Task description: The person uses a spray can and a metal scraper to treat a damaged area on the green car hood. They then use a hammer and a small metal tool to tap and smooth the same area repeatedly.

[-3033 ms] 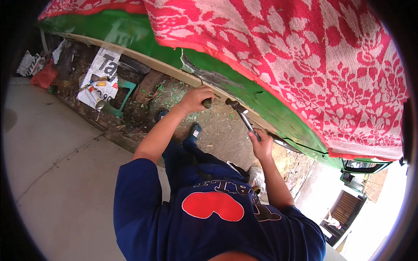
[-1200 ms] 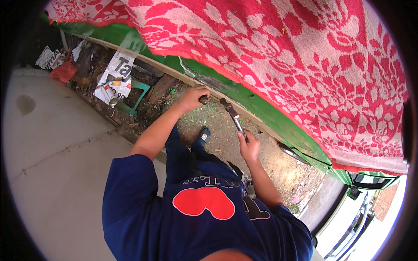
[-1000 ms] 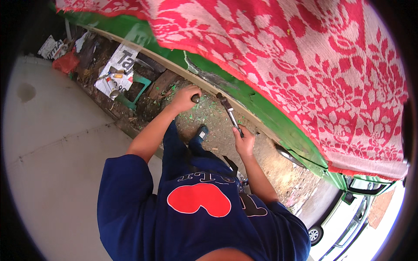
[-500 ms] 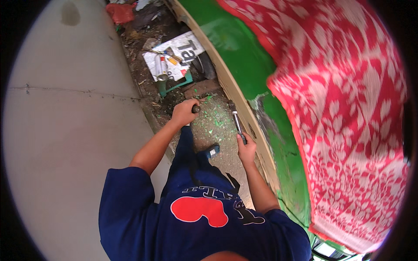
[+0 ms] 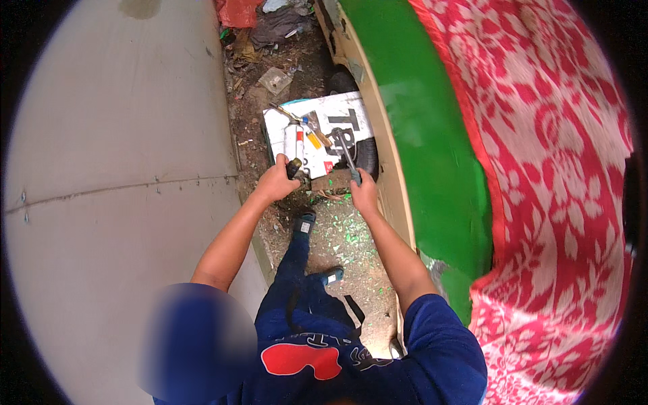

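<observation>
My left hand [image 5: 274, 183] is closed around a dark, round-ended handle [image 5: 293, 168]; the rest of that tool is hidden by the hand. In my right hand [image 5: 365, 194] is a hammer [image 5: 347, 156], gripped by its dark handle, its metal shaft pointing away and its head above the board. Ahead of both hands lies a white board [image 5: 354, 108] with bold black lettering. On it are a white canister [image 5: 291, 135] with a red mark, close to my left hand, an orange-handled tool [image 5: 314, 140] and a tool with a brownish end [image 5: 322, 137].
A green panel [image 5: 432, 135] with a cream edge [image 5: 388, 145] runs along my right, partly covered by a red-and-white patterned cloth [image 5: 540, 169]. A grey wall [image 5: 135, 121] stands left. Green flakes [image 5: 351, 236] litter the ground, with rubbish [image 5: 277, 27] further ahead.
The board and its tools now appear nearer and directly ahead. Both hands have moved forward, from above the flake-strewn ground to the board's near edge, still holding their tools.
</observation>
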The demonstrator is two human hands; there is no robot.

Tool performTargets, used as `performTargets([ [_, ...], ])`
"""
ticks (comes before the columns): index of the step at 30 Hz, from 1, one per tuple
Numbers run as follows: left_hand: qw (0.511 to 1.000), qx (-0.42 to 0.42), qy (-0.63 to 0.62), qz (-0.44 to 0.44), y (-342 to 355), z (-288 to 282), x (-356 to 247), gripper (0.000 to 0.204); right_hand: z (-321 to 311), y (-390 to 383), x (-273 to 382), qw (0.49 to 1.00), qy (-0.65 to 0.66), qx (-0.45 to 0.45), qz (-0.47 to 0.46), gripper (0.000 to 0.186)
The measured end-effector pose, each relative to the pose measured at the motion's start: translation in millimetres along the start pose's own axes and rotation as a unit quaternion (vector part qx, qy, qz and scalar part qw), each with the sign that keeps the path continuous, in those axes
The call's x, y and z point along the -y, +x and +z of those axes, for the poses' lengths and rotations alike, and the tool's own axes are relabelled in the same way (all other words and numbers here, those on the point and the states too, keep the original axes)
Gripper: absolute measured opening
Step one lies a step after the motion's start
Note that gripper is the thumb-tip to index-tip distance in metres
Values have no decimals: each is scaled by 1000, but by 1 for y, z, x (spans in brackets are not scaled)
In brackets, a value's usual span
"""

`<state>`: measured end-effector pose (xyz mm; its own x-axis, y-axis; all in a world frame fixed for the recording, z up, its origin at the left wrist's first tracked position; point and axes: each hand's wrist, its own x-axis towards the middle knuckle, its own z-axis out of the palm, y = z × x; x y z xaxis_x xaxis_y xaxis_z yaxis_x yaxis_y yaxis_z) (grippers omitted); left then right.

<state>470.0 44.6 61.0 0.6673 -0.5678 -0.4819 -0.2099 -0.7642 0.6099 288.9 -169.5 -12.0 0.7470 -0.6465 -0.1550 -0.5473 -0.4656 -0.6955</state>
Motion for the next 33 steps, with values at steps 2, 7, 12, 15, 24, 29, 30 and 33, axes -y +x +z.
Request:
performTargets([
  [2,999,-15,-34,28,25,-6,18,58,16,34,6,1000,3,-10,-9,45],
  [7,998,20,-54,38,64,-22,49,55,43,89,18,999,-36,5,-9,44],
  [12,996,9,-77,38,70,-32,54,56,61,123,8,997,-74,16,2,43],
  [15,989,-41,-133,56,72,-20,76,55,66,124,3,999,-43,1,-16,43],
  [24,974,127,-178,65,22,-23,12,52,3,13,7,955,293,-32,22,35],
  [29,962,223,-32,156,-26,-13,-39,54,-65,-73,3,945,316,53,74,22],
  [30,961,222,7,166,-36,-9,-49,48,-75,-88,6,940,330,50,62,16],
  [33,941,249,-4,228,-69,10,-74,40,-107,-132,1,957,272,82,61,17],
])
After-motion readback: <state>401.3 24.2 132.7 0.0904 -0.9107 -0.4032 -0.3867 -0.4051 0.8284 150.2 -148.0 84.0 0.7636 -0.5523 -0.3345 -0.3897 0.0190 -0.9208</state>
